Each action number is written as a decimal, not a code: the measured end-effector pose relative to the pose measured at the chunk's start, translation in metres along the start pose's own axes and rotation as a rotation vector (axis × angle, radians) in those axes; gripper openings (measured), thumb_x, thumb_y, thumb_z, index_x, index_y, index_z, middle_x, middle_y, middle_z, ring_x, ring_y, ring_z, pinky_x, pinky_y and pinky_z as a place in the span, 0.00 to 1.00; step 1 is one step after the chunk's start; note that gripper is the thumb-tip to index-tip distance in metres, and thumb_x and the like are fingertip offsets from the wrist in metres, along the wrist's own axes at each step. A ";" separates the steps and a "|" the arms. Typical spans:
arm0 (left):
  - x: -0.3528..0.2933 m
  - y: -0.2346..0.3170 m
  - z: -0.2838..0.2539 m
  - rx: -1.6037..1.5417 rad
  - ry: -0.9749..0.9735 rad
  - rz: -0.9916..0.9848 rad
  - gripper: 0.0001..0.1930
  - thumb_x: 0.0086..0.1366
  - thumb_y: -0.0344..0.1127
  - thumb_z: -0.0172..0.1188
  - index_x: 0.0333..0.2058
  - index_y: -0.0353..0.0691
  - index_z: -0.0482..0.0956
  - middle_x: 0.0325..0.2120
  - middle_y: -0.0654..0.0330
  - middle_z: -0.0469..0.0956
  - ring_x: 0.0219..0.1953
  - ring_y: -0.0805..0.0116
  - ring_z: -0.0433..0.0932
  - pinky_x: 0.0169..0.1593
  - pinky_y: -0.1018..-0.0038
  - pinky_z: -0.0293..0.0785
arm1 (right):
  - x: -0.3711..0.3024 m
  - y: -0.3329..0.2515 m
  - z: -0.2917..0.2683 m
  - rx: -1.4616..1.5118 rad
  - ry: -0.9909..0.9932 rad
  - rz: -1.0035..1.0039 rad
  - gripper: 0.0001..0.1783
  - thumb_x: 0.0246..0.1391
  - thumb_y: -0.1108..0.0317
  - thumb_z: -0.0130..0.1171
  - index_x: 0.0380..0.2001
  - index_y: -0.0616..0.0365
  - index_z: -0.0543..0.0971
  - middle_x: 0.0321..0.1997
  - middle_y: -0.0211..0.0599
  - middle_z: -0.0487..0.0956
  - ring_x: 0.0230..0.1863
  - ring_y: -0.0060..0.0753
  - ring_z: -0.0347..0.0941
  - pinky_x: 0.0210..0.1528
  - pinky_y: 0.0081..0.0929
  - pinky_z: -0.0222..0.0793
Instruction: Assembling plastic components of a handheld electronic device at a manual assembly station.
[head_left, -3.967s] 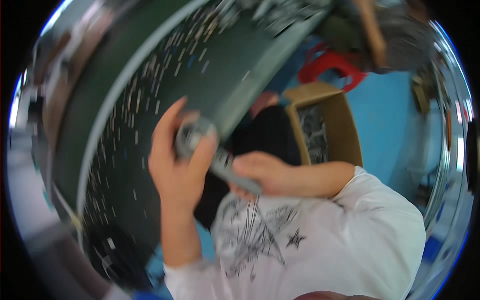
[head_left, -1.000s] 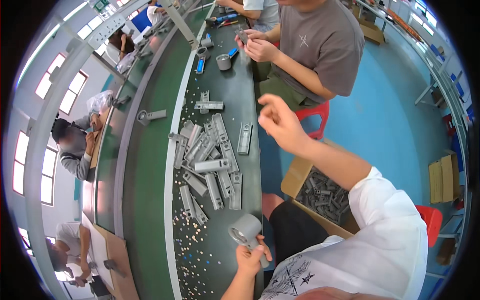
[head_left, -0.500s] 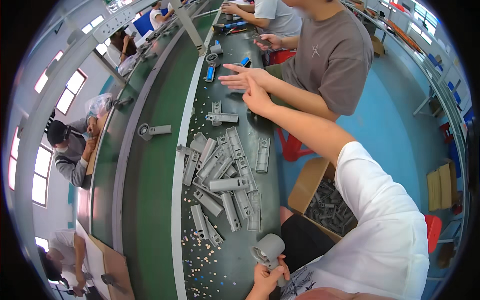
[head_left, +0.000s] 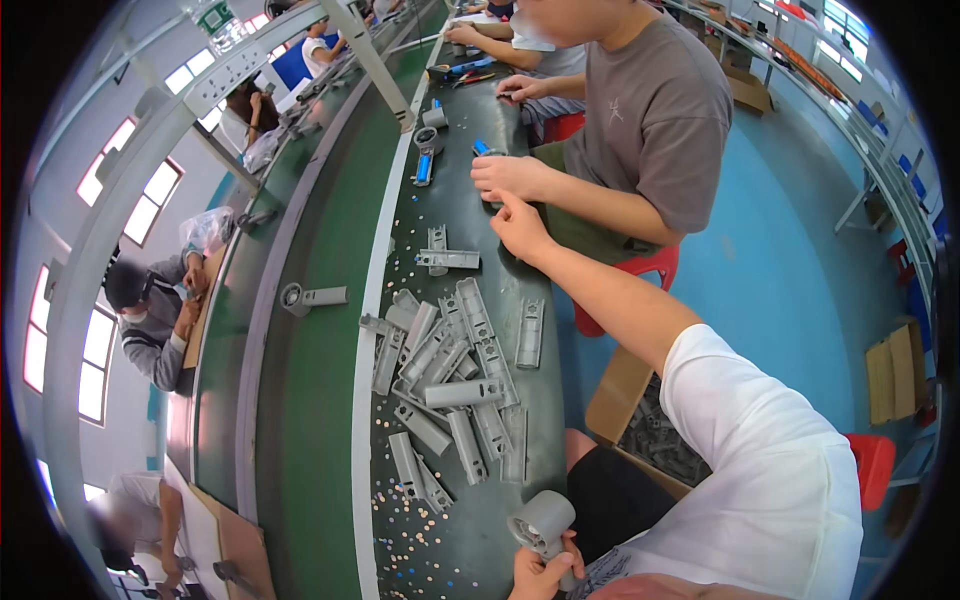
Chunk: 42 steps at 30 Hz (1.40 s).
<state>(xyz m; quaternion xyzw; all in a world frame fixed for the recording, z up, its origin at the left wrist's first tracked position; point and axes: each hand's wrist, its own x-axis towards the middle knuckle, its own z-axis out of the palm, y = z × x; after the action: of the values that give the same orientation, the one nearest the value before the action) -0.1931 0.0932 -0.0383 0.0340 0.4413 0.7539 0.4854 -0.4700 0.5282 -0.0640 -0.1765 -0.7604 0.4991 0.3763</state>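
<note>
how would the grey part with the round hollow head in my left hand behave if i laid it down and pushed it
Probably stiff: the grey part shows a smooth, unbent outline above the left hand. Likely light for its size, since its head looks hollow. It may rock on that round head, but the narrower stem should limit rolling.

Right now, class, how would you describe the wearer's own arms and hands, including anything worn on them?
The right arm has a plain white short sleeve; below that it is bare, as is the right hand, with no glove or watch visible. The left hand is ungloved too; the left sleeve is out of view.
</note>
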 end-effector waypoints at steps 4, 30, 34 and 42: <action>-0.006 -0.001 -0.001 0.008 -0.009 0.052 0.19 0.58 0.30 0.60 0.46 0.28 0.69 0.23 0.53 0.73 0.23 0.60 0.75 0.31 0.67 0.71 | 0.003 -0.005 0.011 0.068 0.006 -0.102 0.16 0.47 0.74 0.55 0.43 0.60 0.75 0.24 0.36 0.75 0.26 0.28 0.72 0.33 0.28 0.68; -0.002 0.000 0.008 0.261 -0.109 0.114 0.15 0.64 0.30 0.55 0.48 0.31 0.67 0.22 0.59 0.73 0.22 0.71 0.75 0.29 0.75 0.70 | -0.008 -0.006 0.003 -0.113 -0.146 -0.107 0.14 0.52 0.70 0.56 0.43 0.57 0.77 0.23 0.39 0.75 0.27 0.31 0.73 0.33 0.29 0.69; -0.001 -0.001 0.004 0.295 -0.039 0.135 0.15 0.65 0.32 0.55 0.48 0.32 0.68 0.22 0.61 0.73 0.21 0.73 0.74 0.28 0.77 0.69 | -0.024 0.006 -0.007 0.066 -0.348 0.009 0.24 0.50 0.71 0.57 0.53 0.57 0.70 0.24 0.34 0.75 0.26 0.28 0.70 0.32 0.28 0.68; 0.000 -0.006 0.003 0.445 0.013 0.132 0.16 0.64 0.31 0.56 0.49 0.34 0.70 0.21 0.61 0.74 0.22 0.73 0.74 0.28 0.77 0.69 | -0.043 -0.027 -0.017 -0.096 -0.272 -0.078 0.26 0.50 0.73 0.55 0.55 0.56 0.68 0.26 0.39 0.76 0.28 0.32 0.74 0.34 0.30 0.70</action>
<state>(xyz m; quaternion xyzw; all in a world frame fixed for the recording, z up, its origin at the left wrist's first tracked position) -0.1873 0.0961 -0.0410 0.1643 0.5966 0.6683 0.4128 -0.4263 0.4998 -0.0533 -0.0954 -0.8335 0.4665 0.2802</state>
